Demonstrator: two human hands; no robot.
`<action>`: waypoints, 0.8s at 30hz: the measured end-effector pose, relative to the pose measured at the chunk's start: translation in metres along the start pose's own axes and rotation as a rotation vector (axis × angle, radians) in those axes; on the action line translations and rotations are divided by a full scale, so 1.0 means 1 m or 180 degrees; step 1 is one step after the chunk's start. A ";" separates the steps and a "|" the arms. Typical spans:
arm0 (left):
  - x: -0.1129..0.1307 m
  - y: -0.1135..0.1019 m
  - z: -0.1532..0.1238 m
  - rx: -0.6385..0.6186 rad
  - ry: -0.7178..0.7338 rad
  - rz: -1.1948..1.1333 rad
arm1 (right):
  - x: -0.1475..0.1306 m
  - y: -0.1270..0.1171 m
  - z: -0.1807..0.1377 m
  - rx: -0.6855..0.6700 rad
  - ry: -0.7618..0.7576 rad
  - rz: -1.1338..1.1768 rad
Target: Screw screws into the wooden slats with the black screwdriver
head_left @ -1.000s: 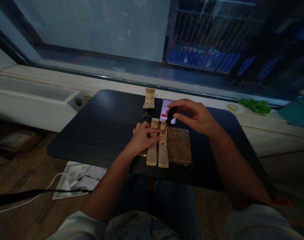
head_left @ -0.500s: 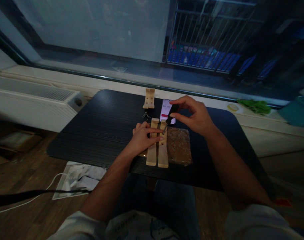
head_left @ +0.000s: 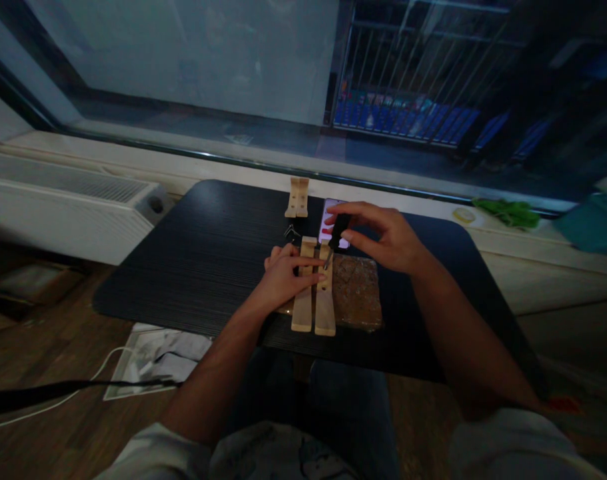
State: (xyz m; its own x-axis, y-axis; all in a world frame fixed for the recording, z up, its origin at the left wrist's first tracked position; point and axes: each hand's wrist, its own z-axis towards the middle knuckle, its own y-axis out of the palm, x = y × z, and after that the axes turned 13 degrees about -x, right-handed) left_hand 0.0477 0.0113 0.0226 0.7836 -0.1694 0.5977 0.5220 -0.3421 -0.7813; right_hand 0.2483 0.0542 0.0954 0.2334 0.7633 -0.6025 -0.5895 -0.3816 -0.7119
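Observation:
Two pale wooden pieces [head_left: 325,313] lie side by side, lengthwise away from me, across a brown slab in clear wrap [head_left: 357,293]. Over them stretches my left hand [head_left: 284,275], open, its index finger and thumb spread on the right-hand piece. Between those fingertips stands the tip of a black-handled screwdriver [head_left: 338,230], tilted, at a hole in that piece. My right hand [head_left: 390,237] is closed around the handle from above. Whether a screw sits under the tip is too small to tell. Another hole shows just nearer to me.
Beyond my hands, a lit phone [head_left: 328,208] lies on the dark table [head_left: 193,253]. Small dark metal parts [head_left: 292,232] are to its left, and another pair of wooden pieces [head_left: 297,198] is at the back edge. Leafy greens [head_left: 508,212] rest on the windowsill.
My right hand's fingers have shifted slightly left and down around the screwdriver handle, which has turned a little. My left hand and the wooden pieces stay in place.

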 end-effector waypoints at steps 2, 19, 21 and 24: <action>0.000 0.000 0.000 -0.0005 0.0007 -0.0013 | 0.000 0.000 -0.001 -0.0077 -0.0017 0.0144; 0.000 0.000 -0.001 0.0012 0.0028 -0.0044 | 0.005 0.001 0.001 0.0222 0.0160 0.0134; 0.000 0.000 -0.001 0.0016 0.0016 -0.0054 | 0.004 0.002 0.001 0.0234 0.0197 0.0114; 0.000 0.000 0.000 0.0026 -0.0008 -0.0036 | 0.003 0.003 0.002 0.0261 0.0175 0.0128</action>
State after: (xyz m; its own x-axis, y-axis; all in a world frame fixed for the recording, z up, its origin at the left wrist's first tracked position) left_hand 0.0480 0.0110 0.0223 0.7786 -0.1632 0.6059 0.5335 -0.3364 -0.7760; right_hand 0.2461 0.0562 0.0921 0.2492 0.7175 -0.6505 -0.6601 -0.3657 -0.6562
